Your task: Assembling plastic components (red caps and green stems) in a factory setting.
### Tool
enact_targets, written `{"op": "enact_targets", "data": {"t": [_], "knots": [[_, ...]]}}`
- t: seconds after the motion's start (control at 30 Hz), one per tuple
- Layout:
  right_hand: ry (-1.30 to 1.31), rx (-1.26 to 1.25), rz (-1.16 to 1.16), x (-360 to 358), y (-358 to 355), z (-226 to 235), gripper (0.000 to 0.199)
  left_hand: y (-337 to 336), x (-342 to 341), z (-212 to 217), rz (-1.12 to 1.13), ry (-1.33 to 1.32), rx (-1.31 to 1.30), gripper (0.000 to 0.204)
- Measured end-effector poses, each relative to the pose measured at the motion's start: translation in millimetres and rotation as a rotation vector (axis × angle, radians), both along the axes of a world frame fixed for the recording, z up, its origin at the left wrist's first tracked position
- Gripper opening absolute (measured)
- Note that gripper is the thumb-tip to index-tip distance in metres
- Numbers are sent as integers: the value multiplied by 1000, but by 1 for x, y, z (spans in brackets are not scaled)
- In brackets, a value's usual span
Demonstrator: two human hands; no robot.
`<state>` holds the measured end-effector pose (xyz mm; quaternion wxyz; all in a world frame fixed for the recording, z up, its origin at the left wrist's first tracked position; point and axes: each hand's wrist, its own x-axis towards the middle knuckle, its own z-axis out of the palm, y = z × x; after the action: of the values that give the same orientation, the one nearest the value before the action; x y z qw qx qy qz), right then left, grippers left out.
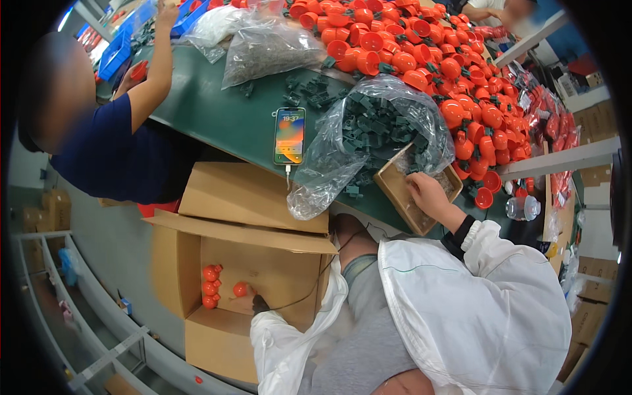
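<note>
Inside the open cardboard box (263, 257) at the lower left, my left hand (243, 303) has its fingers closed at an orange round cup-shaped part (241, 289). Several more orange parts (210, 287) stand in a row along the box's left wall. Over the table edge, my right hand (429, 196) reaches into a shallow cardboard tray (411, 214). Its fingers are curled together at small pieces in the tray, and whatever they pinch is too small to make out. Behind the tray, a clear plastic bag (316, 158) holds many dark green clip-like parts (388, 125).
A large heap of orange cups (408, 46) covers the far right of the green table (210, 99). A phone (289, 136) with a white cable lies left of the bag. Another bag (263, 59) is behind it. A co-worker (112, 145) sits at left. A clear jar (523, 208) stands right.
</note>
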<state>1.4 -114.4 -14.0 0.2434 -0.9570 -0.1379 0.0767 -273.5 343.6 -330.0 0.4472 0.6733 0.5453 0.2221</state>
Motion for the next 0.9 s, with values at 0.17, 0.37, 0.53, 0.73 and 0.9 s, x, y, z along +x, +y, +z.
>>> {"op": "enact_targets", "data": {"t": [0.17,0.37,0.53,0.73,0.9], "knots": [[66,16,35,-6,-13,1,12,3,18,111,69,-172,-36,37],[95,-27,-32,-15,-18,1,13,-119,105,314,-183,-655,-441,59],[-66,-55,335,-18,-23,-10,15,-185,149,382,-654,-766,-702,63],[58,316,110,-13,-13,10,11,-233,189,388,-781,-617,-1314,55],[427,938,-39,-16,2,93,12,-258,204,415,-952,-598,-1383,46]]}}
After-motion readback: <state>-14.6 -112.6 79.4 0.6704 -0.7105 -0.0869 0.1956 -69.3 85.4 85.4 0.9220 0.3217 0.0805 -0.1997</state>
